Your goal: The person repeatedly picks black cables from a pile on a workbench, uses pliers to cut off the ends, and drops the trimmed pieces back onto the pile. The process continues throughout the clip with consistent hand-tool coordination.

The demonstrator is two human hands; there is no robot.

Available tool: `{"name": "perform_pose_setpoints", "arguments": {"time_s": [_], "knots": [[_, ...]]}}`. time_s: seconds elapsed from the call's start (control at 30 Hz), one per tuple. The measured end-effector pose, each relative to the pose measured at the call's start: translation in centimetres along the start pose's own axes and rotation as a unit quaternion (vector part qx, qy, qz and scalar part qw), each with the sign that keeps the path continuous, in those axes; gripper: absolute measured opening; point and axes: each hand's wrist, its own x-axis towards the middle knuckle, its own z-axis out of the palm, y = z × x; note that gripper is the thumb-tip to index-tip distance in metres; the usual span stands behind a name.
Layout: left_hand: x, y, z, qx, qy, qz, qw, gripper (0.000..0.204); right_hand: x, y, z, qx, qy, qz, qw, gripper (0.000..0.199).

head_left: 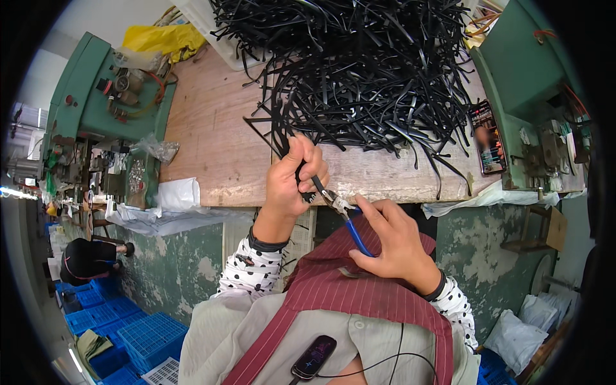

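Observation:
My left hand (292, 176) is closed around several thin black plastic strips (277, 131), whose far ends fan out beyond the fist. One black strip (318, 185) sticks out of it toward me. At that strip's near end are the metal jaws of blue-handled pliers (355, 236); whether the jaws grip it I cannot tell. My right hand (399, 245) has the pliers' handles between thumb and fingers. Beyond both hands, a large tangled heap of similar black strips (372, 90), some with bent ends, covers the tabletop.
The worn wooden table (212, 122) runs between a green machine (77, 90) at left and another green machine (526, 58) at right. A lit phone (488, 138) leans by the right one. Blue crates (151, 339) and a person (86, 262) are at lower left.

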Motion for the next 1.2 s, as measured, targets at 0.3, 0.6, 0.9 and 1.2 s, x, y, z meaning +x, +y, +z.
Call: {"name": "perform_pose_setpoints", "arguments": {"time_s": [0.3,0.6,0.9,1.2], "knots": [[-0.1,-0.7,-1.0,-0.018,-0.019,-0.014,1.000,0.037,-0.3,0.7,0.4,-0.072,0.009,-0.036,0.997,0.086],[1.0,-3.3,-2.6,0.381,0.247,0.118,0.883,0.032,-1.1,1.2,2.6,-0.123,0.105,0.020,0.987,0.090],[7.0,-3.7,-4.7,0.780,0.314,0.031,0.540,0.035,-1.7,1.3,2.4,-0.091,0.121,0.023,0.988,0.094],[1.3,-0.3,-5.5,0.562,0.343,0.174,0.732,0.021,-1.9,2.1,2.9,-0.082,0.115,0.035,0.989,0.093]]}}
